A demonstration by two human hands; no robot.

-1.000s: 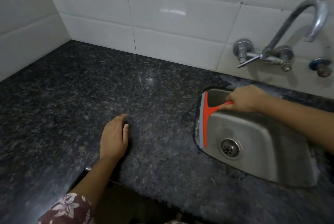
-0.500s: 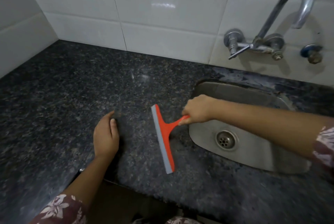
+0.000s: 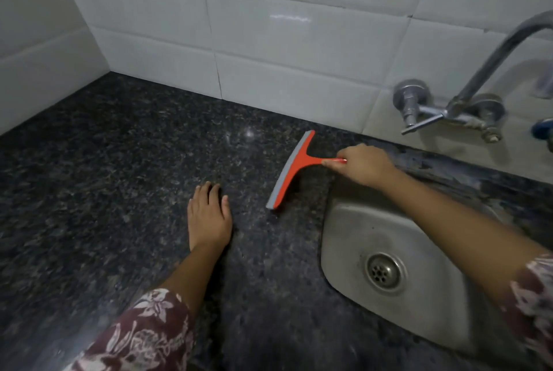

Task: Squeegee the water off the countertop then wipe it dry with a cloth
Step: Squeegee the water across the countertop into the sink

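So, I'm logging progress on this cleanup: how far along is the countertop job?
Done: hard to judge, though no pooled water shows on the countertop. In hand: the right hand grips the squeegee, its blade down beside the sink, so squeegeeing is the current step. The left hand rests flat. Left: the drying wipe, and no cloth is in view.

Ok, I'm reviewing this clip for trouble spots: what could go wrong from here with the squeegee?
The right hand grips only the handle end of the squeegee, so the blade may tilt and leave streaks on the countertop.
The left hand rests flat on the countertop near the blade; a stroke that way could bump it or skip that patch.
Strokes away from the sink could spread water rather than drain it.
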